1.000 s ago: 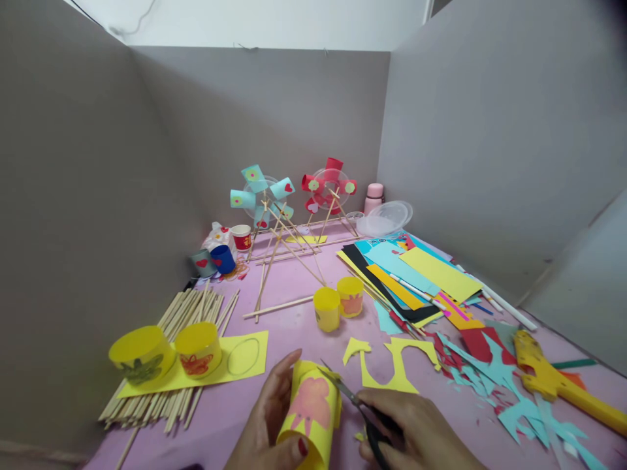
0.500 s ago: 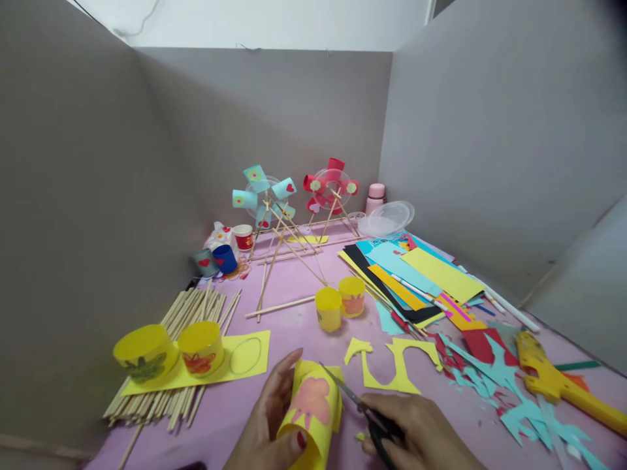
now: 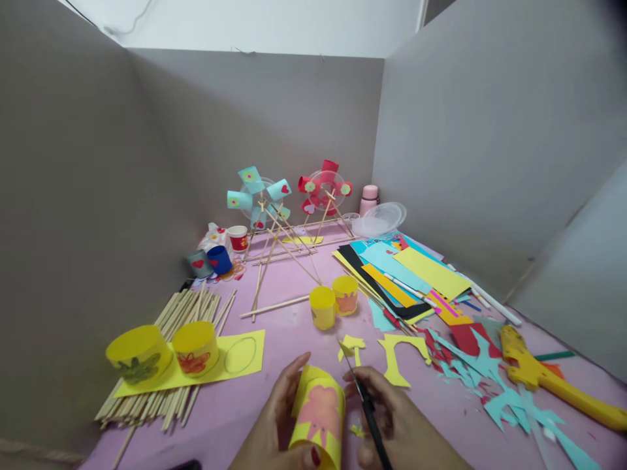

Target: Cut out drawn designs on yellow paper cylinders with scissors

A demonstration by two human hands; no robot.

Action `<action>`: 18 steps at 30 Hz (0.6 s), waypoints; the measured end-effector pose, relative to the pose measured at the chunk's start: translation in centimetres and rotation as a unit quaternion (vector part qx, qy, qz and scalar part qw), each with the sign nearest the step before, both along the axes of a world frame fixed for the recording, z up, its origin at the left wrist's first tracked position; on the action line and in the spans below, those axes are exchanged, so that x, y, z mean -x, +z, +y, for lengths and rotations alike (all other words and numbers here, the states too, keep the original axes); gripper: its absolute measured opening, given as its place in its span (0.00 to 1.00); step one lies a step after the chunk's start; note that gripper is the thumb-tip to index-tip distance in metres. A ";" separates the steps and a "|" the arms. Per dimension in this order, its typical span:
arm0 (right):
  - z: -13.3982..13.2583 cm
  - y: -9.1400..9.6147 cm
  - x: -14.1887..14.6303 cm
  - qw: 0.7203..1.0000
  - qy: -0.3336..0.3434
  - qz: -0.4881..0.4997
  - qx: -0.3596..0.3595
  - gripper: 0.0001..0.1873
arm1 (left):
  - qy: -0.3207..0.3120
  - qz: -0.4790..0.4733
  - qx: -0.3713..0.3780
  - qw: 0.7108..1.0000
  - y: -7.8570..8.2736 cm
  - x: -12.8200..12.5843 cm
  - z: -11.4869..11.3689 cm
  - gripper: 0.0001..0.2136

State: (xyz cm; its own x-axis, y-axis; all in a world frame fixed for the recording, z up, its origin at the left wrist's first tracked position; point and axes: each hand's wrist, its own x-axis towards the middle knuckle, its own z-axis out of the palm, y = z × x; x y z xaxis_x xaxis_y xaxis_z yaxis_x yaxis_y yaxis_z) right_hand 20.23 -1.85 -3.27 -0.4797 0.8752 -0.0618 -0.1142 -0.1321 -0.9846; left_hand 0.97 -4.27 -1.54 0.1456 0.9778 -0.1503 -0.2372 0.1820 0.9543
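Observation:
A rolled yellow paper tube point(image 3: 318, 418) with a pink-orange flower drawing lies tilted in my left hand point(image 3: 277, 421), the thumb pressed over its near end. My right hand point(image 3: 392, 418) holds scissors point(image 3: 366, 406) with black handles. Their blades point up and away, just right of the tube, and look closed. The fingertips of my right hand come close to the tube's right edge. Just past the hands lie yellow paper offcuts point(image 3: 394, 369). Two small yellow paper cups point(image 3: 322, 308) stand farther back, one with an orange drawing.
To the left, two yellow paper rings point(image 3: 140, 354) sit on a yellow strip point(image 3: 245, 352) over wooden sticks point(image 3: 181, 310). Stick-framed wheels, one blue point(image 3: 255, 196) and one red point(image 3: 329, 186), stand behind. Coloured sheets point(image 3: 431, 271), scraps and a yellow glue gun point(image 3: 526, 369) lie right.
The scissors have come off the tube's upper edge and swung more upright. My right hand has moved slightly up toward the tube. The view has shifted a little.

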 end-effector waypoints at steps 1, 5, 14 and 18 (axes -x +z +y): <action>0.0 -0.3 0.3 1.000 0.004 0.022 -0.011 0.34 | -0.006 -0.009 0.004 1.000 -0.1 -0.3 -0.1 0.45; -0.2 -1.2 1.3 0.998 -0.017 0.028 -0.056 0.39 | -0.040 -0.012 0.005 0.999 -0.2 -1.1 -0.5 0.47; -0.7 -0.2 1.1 0.988 -0.127 0.084 0.010 0.41 | 0.056 -0.055 -0.074 0.994 -2.2 -2.0 0.5 0.56; -0.5 -0.9 0.9 0.993 -0.095 0.068 0.002 0.41 | 0.022 -0.157 -0.016 0.987 -2.1 -2.9 0.7 0.57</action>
